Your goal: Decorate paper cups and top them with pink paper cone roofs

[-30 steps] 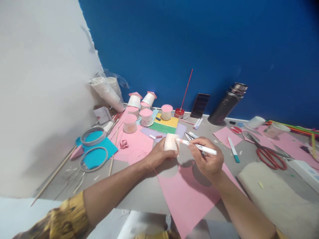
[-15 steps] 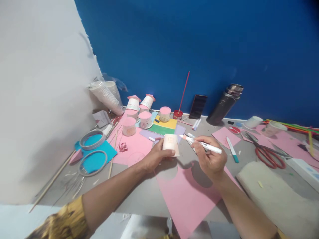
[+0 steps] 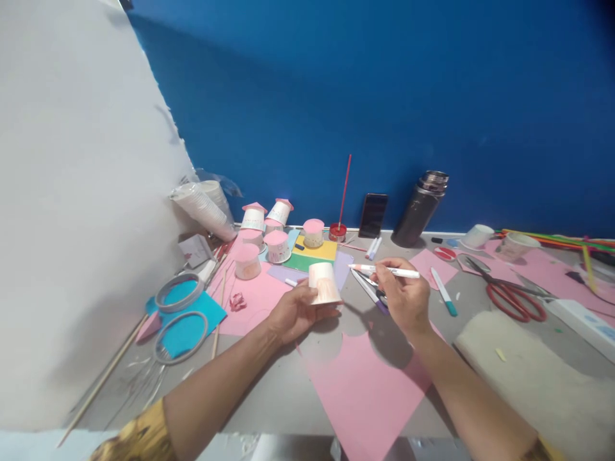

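The left hand grips a small upturned pale paper cup above the grey surface; the right hand pinches a white marker, apparently clear of the cup.

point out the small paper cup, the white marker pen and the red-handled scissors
small upside-down paper cup [image 3: 323,283], head view, on its side wall
white marker pen with pink tip [image 3: 390,271], head view, on the middle of its barrel
red-handled scissors [image 3: 516,302], head view, on the handle loops
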Available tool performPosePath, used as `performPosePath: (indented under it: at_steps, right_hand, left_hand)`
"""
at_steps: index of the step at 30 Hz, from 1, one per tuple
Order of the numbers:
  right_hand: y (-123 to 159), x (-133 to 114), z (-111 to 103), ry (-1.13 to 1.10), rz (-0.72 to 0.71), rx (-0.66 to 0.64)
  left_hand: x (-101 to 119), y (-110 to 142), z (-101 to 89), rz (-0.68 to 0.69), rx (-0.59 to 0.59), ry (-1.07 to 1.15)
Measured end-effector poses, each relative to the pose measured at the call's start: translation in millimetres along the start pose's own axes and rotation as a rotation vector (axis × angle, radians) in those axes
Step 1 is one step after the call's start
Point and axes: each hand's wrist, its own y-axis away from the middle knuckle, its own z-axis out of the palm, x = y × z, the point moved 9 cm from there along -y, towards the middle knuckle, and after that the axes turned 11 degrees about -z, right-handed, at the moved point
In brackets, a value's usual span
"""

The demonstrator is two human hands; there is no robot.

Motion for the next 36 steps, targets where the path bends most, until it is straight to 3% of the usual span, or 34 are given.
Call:
performPosePath:
  at_steps: [5, 8, 12, 19, 36]
  right_hand:
    - [-1, 9, 2, -0.083, 0.086, 0.009]
    - [1, 7, 3, -0.091, 0.047, -0.011]
    - [9, -13, 8, -0.016, -0.123, -0.076]
    - [21, -52, 24, 0.085, -0.420, -0.210]
    - [19, -51, 30, 0.102, -0.397, -0.272]
  left_hand:
    - [3, 1, 4.5, 0.048, 0.027, -0.142]
    - [8, 5, 0.8, 0.108, 0.181, -0.372]
    - [16, 14, -1.9, 0.171, 0.382, -0.652]
    - [18, 16, 8.1, 0.228, 0.362, -0.784]
    - [19, 17, 11.9, 0.242, 0.371, -0.893]
